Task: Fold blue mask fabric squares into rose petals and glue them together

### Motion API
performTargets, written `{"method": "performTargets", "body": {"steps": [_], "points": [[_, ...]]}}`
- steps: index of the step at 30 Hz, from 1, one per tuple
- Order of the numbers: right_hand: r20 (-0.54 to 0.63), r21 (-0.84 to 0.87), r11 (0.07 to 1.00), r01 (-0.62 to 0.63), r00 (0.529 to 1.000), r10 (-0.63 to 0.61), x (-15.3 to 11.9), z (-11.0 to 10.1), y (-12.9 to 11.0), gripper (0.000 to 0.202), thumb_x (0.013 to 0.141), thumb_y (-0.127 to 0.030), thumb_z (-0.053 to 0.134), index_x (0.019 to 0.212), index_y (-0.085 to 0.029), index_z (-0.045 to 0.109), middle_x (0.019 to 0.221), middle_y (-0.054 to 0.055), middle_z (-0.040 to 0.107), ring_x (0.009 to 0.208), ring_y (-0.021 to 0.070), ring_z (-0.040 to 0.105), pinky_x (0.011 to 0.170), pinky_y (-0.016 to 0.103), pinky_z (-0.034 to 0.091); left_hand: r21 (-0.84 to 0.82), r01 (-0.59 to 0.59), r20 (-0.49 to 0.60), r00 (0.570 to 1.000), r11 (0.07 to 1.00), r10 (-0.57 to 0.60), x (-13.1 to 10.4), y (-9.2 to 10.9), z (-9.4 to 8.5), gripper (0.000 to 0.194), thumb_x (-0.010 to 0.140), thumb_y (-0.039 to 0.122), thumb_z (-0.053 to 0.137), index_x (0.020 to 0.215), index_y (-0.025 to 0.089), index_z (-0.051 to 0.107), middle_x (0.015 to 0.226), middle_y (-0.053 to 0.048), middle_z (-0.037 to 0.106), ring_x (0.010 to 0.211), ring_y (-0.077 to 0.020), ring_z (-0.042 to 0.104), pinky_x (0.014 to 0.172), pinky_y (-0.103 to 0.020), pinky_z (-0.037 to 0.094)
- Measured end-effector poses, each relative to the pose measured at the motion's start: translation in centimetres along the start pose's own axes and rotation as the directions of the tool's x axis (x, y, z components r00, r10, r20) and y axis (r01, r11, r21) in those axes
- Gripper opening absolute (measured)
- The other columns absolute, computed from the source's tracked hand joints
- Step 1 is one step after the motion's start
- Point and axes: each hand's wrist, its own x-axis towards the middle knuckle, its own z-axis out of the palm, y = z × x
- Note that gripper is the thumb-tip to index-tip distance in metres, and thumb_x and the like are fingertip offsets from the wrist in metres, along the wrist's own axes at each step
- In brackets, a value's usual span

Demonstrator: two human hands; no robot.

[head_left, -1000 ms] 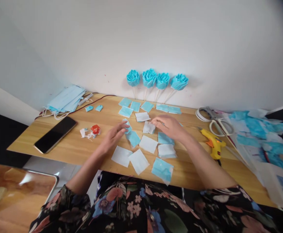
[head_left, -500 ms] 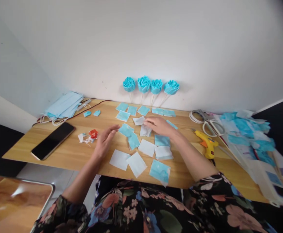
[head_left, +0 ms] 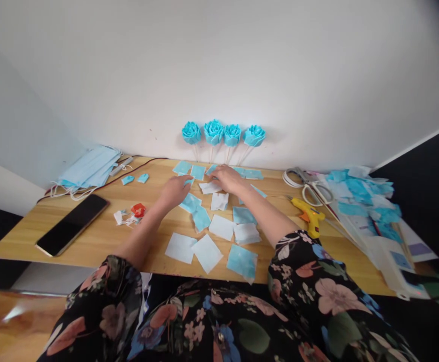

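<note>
Okay, both hands are over the far-middle part of the wooden table (head_left: 87, 249), fingers bent downward. Left hand (head_left: 175, 191): fingertips at a blue square (head_left: 189, 182), partly covering it; can't tell if it's pinched or just touched. Right hand (head_left: 228, 179): palm down, fingertips beside another blue square (head_left: 211, 169) and just above a white piece (head_left: 208, 188); fingers half hidden, so can't tell whether they grip anything. Squares lie spread over the middle of the table, some blue side up, some white: a small white square (head_left: 219, 201) just nearer than the right hand, two overlapping blue pieces (head_left: 200, 219) nearer than the left hand, two touching white squares (head_left: 207, 253) close to the near edge, a blue sheet (head_left: 242, 260) to their right. Four blue flowers (head_left: 213, 131) on thin sticks lean against the wall (head_left: 219, 60) at the far side. Far left: stack of masks (head_left: 90, 167), two small folded blue pieces (head_left: 143, 178) to its right. Dark phone (head_left: 72, 225) lies nearer on the left, crumpled red piece (head_left: 138, 209) with white bits between it and the left forearm. Right side: yellow glue gun (head_left: 313, 216) lying flat, scissors (head_left: 305, 178) just beyond, blue and white scraps (head_left: 355, 190) heaped farther right.
</note>
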Motion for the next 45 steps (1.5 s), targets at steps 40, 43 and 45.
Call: {"method": "performTargets", "body": {"steps": [40,43,45], "points": [[-0.342,0.712,0.659,0.244,0.94,0.021,-9.1,-3.6,-5.9,0.006,0.084,-0.023,0.061,0.088,-0.025,0.063,0.134,0.006,0.061,0.135,0.0258,0.051,0.113,0.048,0.037,-0.89,0.263,0.312,0.947,0.372,0.078,-3.0,3.8,0.0,0.067,0.076,0.036,0.078,0.136,0.023,0.054,0.09,-0.004,0.07,0.082,-0.0175,0.066,0.077,-0.031,0.049],[-0.339,0.823,0.531,0.204,0.925,0.17,-10.6,-4.7,-4.4,0.018,0.085,-0.041,0.063,0.087,-0.023,0.059,0.12,0.008,0.068,0.126,0.0278,0.057,0.107,0.047,0.043,-0.908,0.231,0.246,0.969,0.348,0.0,-2.8,3.4,0.0,0.059,0.081,0.039,0.072,0.134,0.02,0.055,0.094,-0.005,0.072,0.084,-0.0175,0.066,0.082,-0.034,0.051],[-0.277,0.877,0.467,0.109,0.911,0.306,-12.2,-5.6,-2.9,0.027,0.081,-0.049,0.065,0.089,-0.023,0.058,0.108,0.007,0.07,0.11,0.0267,0.064,0.095,0.043,0.049,-0.911,0.244,0.238,0.969,0.332,-0.058,-2.6,3.2,-0.1,0.055,0.081,0.036,0.071,0.131,0.019,0.057,0.092,-0.005,0.072,0.081,-0.0167,0.065,0.081,-0.034,0.052]]}}
